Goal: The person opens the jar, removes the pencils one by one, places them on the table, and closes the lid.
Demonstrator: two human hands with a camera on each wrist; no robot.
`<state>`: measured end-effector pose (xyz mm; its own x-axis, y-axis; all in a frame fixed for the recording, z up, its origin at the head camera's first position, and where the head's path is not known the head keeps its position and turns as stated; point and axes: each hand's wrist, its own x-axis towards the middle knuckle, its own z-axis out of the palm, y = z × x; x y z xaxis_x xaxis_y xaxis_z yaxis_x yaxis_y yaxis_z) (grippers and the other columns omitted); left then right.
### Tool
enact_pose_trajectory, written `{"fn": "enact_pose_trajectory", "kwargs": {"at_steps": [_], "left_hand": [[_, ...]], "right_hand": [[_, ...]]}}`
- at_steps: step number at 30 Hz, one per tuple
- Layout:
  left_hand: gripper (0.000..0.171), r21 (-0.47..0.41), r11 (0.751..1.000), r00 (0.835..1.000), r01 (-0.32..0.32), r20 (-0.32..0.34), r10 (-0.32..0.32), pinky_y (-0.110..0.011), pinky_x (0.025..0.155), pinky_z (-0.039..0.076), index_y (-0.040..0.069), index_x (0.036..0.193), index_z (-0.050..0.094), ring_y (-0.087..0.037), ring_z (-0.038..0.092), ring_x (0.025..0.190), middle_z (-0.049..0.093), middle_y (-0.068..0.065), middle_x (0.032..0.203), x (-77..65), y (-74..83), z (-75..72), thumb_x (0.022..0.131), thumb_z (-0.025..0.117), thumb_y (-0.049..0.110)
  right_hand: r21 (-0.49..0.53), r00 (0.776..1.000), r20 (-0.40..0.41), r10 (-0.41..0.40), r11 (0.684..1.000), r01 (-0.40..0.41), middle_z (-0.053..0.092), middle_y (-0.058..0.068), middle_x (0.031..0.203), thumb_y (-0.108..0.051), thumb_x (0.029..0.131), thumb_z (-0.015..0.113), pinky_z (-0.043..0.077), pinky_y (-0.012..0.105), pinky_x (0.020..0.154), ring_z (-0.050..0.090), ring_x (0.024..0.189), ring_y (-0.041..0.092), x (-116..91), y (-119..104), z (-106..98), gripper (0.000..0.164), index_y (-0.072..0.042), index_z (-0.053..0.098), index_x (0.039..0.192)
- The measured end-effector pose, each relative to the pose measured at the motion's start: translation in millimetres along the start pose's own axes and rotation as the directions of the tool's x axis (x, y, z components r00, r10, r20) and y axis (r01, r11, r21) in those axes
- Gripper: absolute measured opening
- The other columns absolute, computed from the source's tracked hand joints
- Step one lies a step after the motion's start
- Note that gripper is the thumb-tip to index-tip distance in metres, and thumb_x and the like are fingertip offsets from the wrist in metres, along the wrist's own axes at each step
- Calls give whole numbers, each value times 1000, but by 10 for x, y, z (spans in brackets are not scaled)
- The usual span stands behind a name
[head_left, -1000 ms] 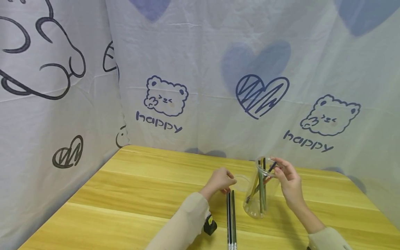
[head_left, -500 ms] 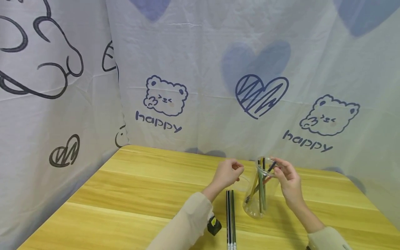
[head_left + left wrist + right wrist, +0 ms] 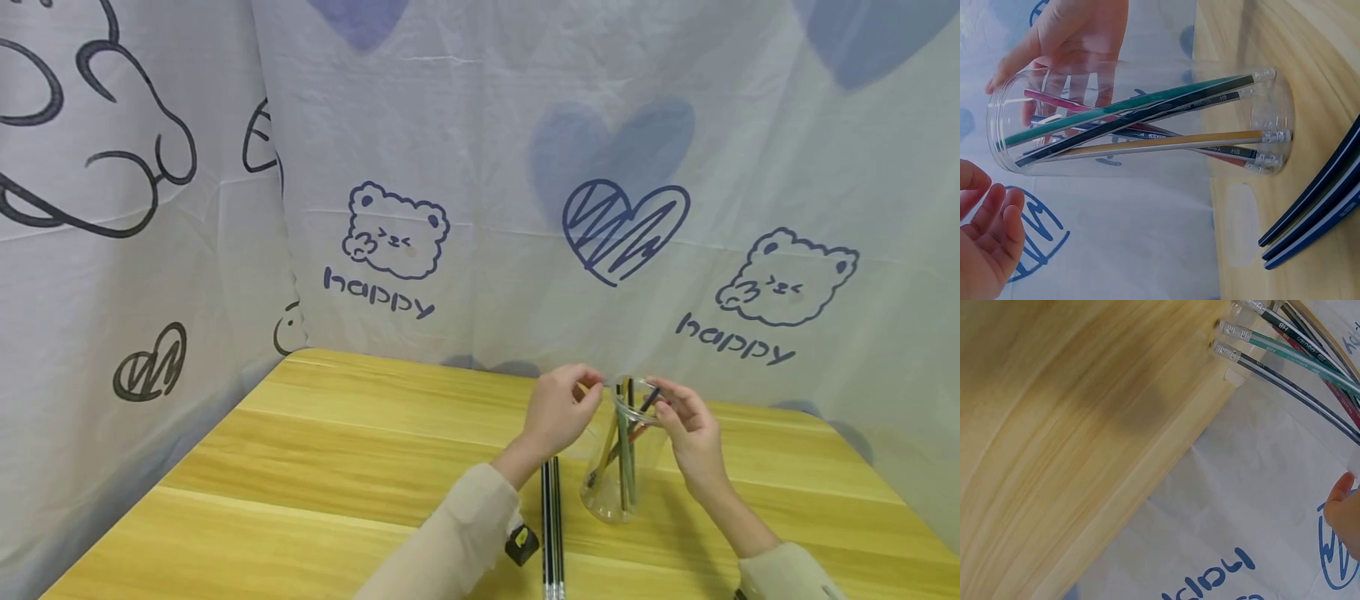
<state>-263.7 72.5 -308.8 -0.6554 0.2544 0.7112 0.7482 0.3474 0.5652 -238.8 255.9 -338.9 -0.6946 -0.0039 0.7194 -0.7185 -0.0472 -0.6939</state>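
A clear plastic cup (image 3: 645,475) stands upright on the wooden table, holding several pencils (image 3: 1166,119) in green, black, yellow and red, eraser ends down. My right hand (image 3: 693,433) grips the cup near its rim from the right, with fingers behind it and thumb in front. Left of the rim, my left hand (image 3: 562,408) hovers with fingers loosely bent; the left wrist view shows nothing between its fingers. Three dark pencils (image 3: 552,525) lie side by side on the table below my left hand.
The wooden table (image 3: 337,467) reaches back to a white curtain (image 3: 495,300) printed with hearts and bears. A clear round disc (image 3: 1242,225) lies on the table beside the cup. A small black device (image 3: 521,543) sits at my left wrist.
My left hand has risen from the far ends of the lying pencils and moved right, up toward the cup's rim. My right hand and the cup have stayed in place.
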Motion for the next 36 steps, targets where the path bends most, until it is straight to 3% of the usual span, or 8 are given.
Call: {"fn": "enact_pose_trajectory", "kwargs": {"at_steps": [5,12,19,22,24,28,32,36], "left_hand": [[13,136,986,996,-94,23,92,-7,50,36,7,90,67,-2,50,61,62,1,84,7,48,8,81,57,4],[15,275,952,991,-132,63,119,-7,55,37,11,90,68,-4,52,68,60,3,86,7,121,31,86,55,15],[24,486,839,970,-243,131,205,-8,49,35,13,84,70,-7,48,70,57,3,82,17,215,36,90,50,26],[22,516,815,965,-263,139,223,-7,47,31,14,81,70,-7,46,70,56,3,81,21,243,38,89,53,25],[18,506,823,966,-259,128,225,-7,47,31,14,78,69,-7,46,71,55,3,81,24,258,39,86,56,24],[11,423,881,978,-210,105,182,-7,50,32,14,76,70,-7,47,75,56,3,82,36,278,51,81,61,19],[10,288,957,993,-42,122,8,-9,55,36,14,76,71,-8,48,82,57,3,88,63,294,62,80,63,18],[9,238,965,978,110,148,-148,-14,62,38,15,75,72,-8,47,86,57,5,91,102,340,38,78,64,19]], "right_hand": [[-3,999,-27,19,1000,-19,60,3,111,11,88,42,49,20,73,58,90,12,-3,5,15,25,11,48,113],[3,1000,-4,-5,1000,5,59,3,113,11,89,41,49,20,73,58,91,12,-7,22,3,27,10,48,114],[10,999,19,-31,999,31,58,5,114,10,90,40,49,19,73,57,92,10,2,29,-8,26,15,43,116],[12,999,23,-34,999,34,58,5,114,10,90,40,49,19,72,57,92,10,-1,35,-5,27,15,43,116],[16,999,22,-38,999,37,58,5,114,10,90,40,49,19,72,57,92,11,-1,39,-3,27,16,42,116],[21,999,22,-47,999,47,58,5,114,11,90,39,49,19,72,57,92,11,0,39,-1,27,17,41,116],[23,998,29,-54,998,53,57,6,115,12,89,38,49,19,72,57,94,11,-4,38,0,27,18,40,116],[16,997,36,-62,998,61,57,6,116,10,90,39,49,19,73,56,94,11,-6,36,-2,27,18,39,116]]}}
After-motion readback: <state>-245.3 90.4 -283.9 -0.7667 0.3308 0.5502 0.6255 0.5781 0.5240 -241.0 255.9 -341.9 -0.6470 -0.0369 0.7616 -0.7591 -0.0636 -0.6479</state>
